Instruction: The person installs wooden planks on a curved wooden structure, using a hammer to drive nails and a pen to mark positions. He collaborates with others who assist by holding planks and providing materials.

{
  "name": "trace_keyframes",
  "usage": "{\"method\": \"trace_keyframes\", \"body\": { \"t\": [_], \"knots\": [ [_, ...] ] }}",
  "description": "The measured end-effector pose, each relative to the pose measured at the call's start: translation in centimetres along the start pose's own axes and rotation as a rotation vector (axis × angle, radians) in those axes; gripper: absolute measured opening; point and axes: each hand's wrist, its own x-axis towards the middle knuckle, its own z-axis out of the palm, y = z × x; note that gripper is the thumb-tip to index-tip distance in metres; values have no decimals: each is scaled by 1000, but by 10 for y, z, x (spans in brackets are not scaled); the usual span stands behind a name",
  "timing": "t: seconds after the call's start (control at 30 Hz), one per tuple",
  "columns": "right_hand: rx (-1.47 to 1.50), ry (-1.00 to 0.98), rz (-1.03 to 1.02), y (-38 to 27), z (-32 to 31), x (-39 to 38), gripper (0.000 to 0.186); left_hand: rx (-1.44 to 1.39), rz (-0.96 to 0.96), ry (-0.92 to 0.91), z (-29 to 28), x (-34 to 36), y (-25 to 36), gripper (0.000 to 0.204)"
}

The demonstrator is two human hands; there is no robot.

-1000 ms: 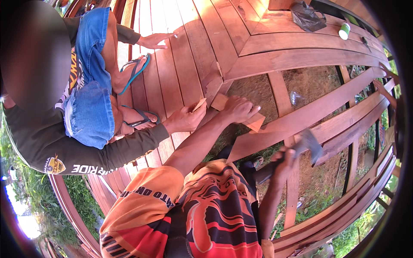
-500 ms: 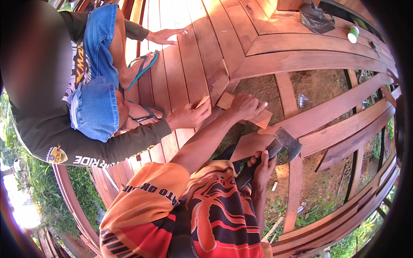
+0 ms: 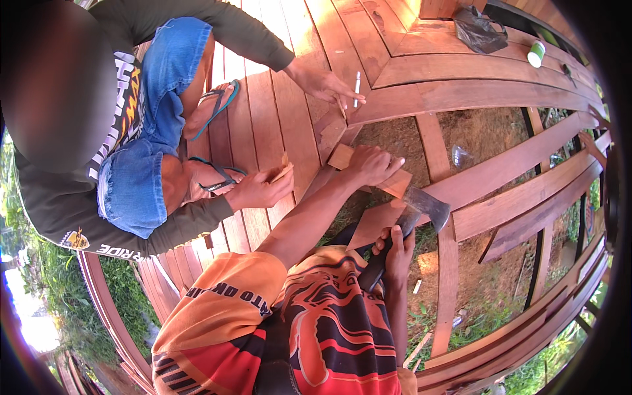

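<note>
My left hand (image 3: pixel 376 164) is closed over a short wooden block (image 3: pixel 397 184), whose two ends stick out from under it. My right hand (image 3: pixel 397 253) grips the dark handle of a hatchet (image 3: pixel 426 208). The hatchet's metal head is at the block's right end; whether they touch I cannot tell. Beneath the hatchet, a long plank (image 3: pixel 503 161) spans the open framing. To the left, a co-worker's hand (image 3: pixel 263 189) holds a small piece of wood (image 3: pixel 283 172). The co-worker's other hand (image 3: pixel 326 85) reaches over the decking with a white cigarette-like stick (image 3: pixel 357 89) between its fingers.
Wooden decking (image 3: pixel 263 125) lies at the left and back. Gaps between the joists (image 3: pixel 432 148) show bare soil and grass below. A black plastic bag (image 3: pixel 480 31) and a green-and-white container (image 3: pixel 536 54) sit at the back right. The co-worker sits close on the left.
My right hand has shifted the hatchet slightly up and left, toward the block. The co-worker's far hand has moved right and nearer; the hand with the small wood has drawn back left.
</note>
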Motion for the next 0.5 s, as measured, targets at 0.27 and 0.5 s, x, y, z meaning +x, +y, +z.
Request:
{"method": "trace_keyframes", "body": {
  "t": [0.27,0.5],
  "knots": [
    [-167,43,-17,-32,-11,-2,15,17,-24,17,4,3,-1,68],
    [277,634,-811,-125,-98,9,32,-11,-15,9,4,3,-3,70]
  ]
}}
